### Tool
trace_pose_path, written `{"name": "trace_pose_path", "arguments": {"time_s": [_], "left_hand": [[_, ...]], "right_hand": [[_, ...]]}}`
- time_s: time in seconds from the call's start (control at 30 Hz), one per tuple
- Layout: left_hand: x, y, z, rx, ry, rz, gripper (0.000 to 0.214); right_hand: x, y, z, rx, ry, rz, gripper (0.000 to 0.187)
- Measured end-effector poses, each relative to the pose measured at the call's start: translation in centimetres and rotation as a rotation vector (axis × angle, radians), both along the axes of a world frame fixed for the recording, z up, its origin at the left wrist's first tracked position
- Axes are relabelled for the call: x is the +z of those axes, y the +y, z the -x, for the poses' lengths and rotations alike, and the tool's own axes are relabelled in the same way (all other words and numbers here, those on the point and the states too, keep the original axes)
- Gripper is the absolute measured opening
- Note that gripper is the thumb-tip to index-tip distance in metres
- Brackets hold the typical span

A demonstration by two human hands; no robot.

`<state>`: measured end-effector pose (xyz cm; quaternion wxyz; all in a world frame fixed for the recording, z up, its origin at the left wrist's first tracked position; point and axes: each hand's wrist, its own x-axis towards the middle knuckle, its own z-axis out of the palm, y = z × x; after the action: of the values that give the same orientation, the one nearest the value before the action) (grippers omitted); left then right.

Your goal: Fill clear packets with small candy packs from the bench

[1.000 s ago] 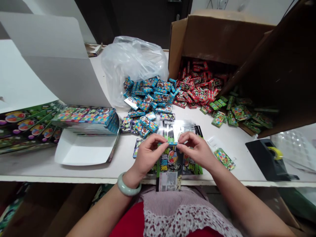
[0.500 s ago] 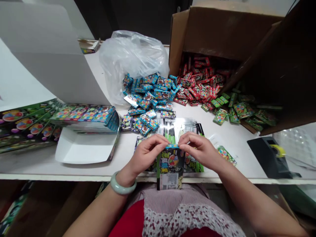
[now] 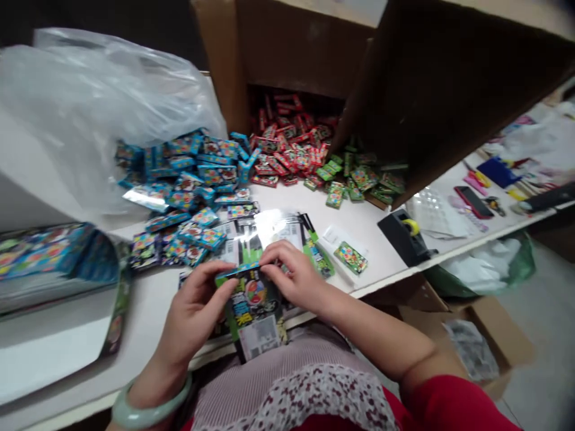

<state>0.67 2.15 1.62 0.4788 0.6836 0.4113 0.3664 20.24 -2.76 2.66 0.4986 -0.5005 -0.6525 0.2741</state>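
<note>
Between my hands, at the table's front edge, is a printed candy pouch (image 3: 257,308), black and green with a white label low on it. My left hand (image 3: 191,311) pinches its upper left corner between thumb and fingers. The upper right corner is pinched by my right hand (image 3: 291,275). A blue strip, like the edge of a small candy box (image 3: 238,272), shows along the pouch's top; whether it is inside the pouch I cannot tell. More flat pouches (image 3: 251,239) lie beneath and behind my hands. Blue candy boxes (image 3: 197,179) are heaped just beyond.
A cardboard carton (image 3: 395,90) on its side spills red boxes (image 3: 287,149) and green boxes (image 3: 359,179). At left are a clear plastic bag (image 3: 135,96) and a white tray (image 3: 49,359) of packs. Right stands a tape dispenser (image 3: 404,236), with a phone (image 3: 472,202) beyond.
My view has swung to the right, bringing the phone and floor boxes into sight. Both hands still pinch the pouch's top, which now tilts, and the left hand has turned slightly.
</note>
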Motion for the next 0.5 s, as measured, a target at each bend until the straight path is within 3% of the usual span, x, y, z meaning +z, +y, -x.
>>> {"name": "trace_pose_path", "arguments": {"time_s": [0.1, 0.17, 0.23, 0.3, 0.4, 0.5], "left_hand": [[0.0, 0.4, -0.2, 0.016, 0.035, -0.039, 0.011], [0.2, 0.5, -0.1, 0.056, 0.053, -0.022, 0.012], [0.2, 0.5, 0.1, 0.088, 0.063, -0.002, 0.014], [0.0, 0.5, 0.3, 0.112, 0.071, -0.002, 0.013], [-0.7, 0.7, 0.4, 0.17, 0.058, -0.057, 0.011], [-1.7, 1.3, 0.3, 0.194, 0.027, -0.137, 0.013]], "right_hand": [[0.2, 0.4, -2.0, 0.102, 0.042, 0.084, 0.011], [0.1, 0.5, -5.5, 0.068, 0.075, 0.164, 0.019], [-0.4, 0.2, -10.3, -0.219, 0.024, 0.253, 0.022], [-1.4, -0.8, -15.3, -0.576, -0.212, 0.401, 0.019], [-3.5, -4.0, -20.6, -0.743, -0.327, 0.517, 0.015], [-5.6, -7.2, -21.6, -0.788, -0.377, 0.625, 0.009]]}}
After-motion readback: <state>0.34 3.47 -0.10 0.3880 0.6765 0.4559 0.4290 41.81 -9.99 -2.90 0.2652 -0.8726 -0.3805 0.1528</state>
